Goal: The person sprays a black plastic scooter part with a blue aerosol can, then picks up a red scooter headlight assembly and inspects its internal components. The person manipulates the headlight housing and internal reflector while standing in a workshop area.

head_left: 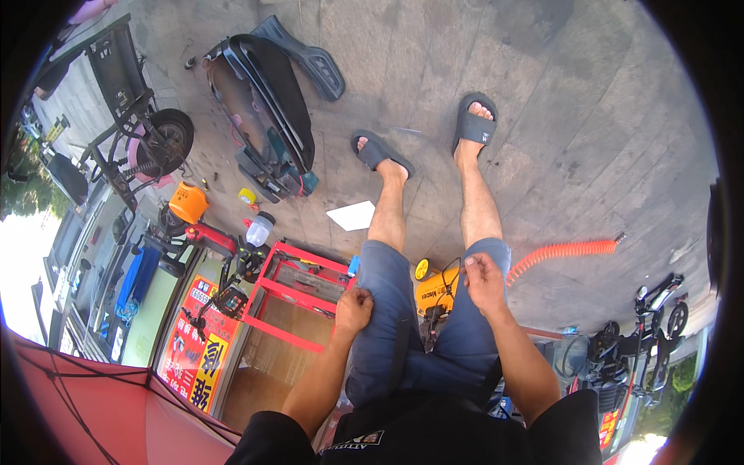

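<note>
We judge the work partway: black shell [273,93] loose beyond the red rack [298,294], left hand [355,311] curled beside that rack, right hand [486,284] farther right by the yellow case [432,291]; what either grip holds, or what remains, we cannot tell.

Left hand [354,311] at the left thigh [384,311], right hand [485,285] at the right knee [491,249]. On the floor's [558,178] left side: sheet [351,216], shell [267,89] beyond it, cart [259,285] nearer; on its right: hose [564,251].
</note>
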